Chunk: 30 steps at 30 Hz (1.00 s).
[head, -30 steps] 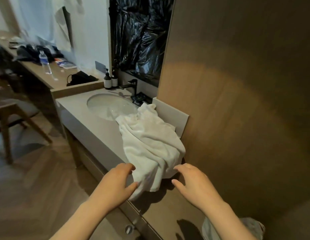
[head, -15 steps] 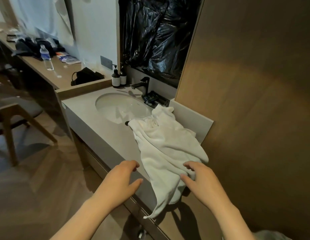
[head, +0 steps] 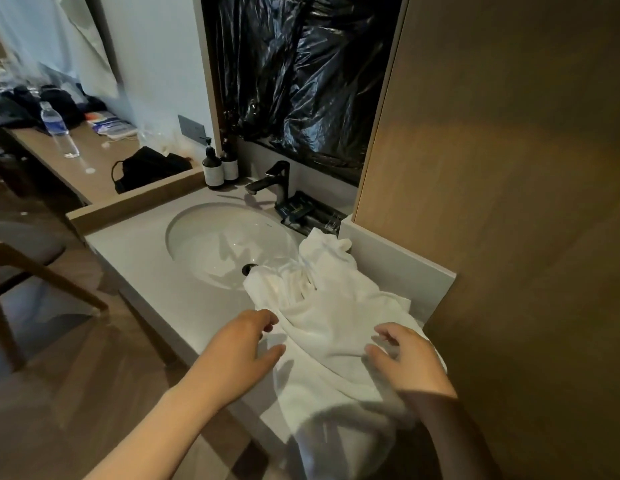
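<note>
A crumpled white towel [head: 331, 317] lies on the right end of the grey vanity counter [head: 142, 258], one end over the sink's rim and the other hanging off the front edge. My left hand [head: 244, 348] hovers over the counter just left of the towel, fingers loosely curled and holding nothing. My right hand [head: 405, 358] is above the towel's right part with fingers spread and bent; whether it touches the cloth is unclear.
The oval sink [head: 229, 244] has a dark faucet [head: 272, 181] behind it, two pump bottles [head: 218, 166] at its back left and a dark tray [head: 303, 211]. A wooden wall panel [head: 509, 168] stands on the right. A desk with a water bottle [head: 55, 128] and a chair [head: 28, 271] sit left.
The view has moved closer to the sink. Both hands have moved forward, the right one now over the towel. More of the towel hangs over the counter's front edge.
</note>
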{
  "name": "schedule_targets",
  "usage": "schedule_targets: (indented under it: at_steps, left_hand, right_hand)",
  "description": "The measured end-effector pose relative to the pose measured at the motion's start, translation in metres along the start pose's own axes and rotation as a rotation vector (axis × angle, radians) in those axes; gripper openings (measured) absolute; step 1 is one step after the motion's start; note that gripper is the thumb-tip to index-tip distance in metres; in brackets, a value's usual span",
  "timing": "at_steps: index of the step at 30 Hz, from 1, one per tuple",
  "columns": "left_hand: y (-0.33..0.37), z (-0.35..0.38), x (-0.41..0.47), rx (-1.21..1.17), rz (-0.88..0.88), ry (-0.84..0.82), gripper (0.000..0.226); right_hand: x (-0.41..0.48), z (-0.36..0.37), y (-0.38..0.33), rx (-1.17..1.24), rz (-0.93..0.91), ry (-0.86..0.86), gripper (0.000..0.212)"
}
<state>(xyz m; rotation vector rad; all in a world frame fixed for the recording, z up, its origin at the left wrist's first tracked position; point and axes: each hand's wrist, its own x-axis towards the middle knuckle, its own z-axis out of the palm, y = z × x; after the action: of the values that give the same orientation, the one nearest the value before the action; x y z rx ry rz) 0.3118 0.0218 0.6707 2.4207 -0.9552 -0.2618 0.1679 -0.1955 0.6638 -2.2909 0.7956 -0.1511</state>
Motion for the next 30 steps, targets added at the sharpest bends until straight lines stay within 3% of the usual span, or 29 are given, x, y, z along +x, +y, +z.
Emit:
schedule_targets:
  at_steps: [17, 30]
  left_hand:
    - [-0.007, 0.039, 0.145, -0.029, 0.228, -0.215, 0.038]
    - [-0.045, 0.043, 0.205, -0.051, 0.426, -0.484, 0.039]
  right_hand:
    - [0.065, 0.015, 0.023, 0.022, 0.275, 0.159, 0.04]
    - [0.086, 0.05, -0.023, 0.046, 0.374, 0.222, 0.042]
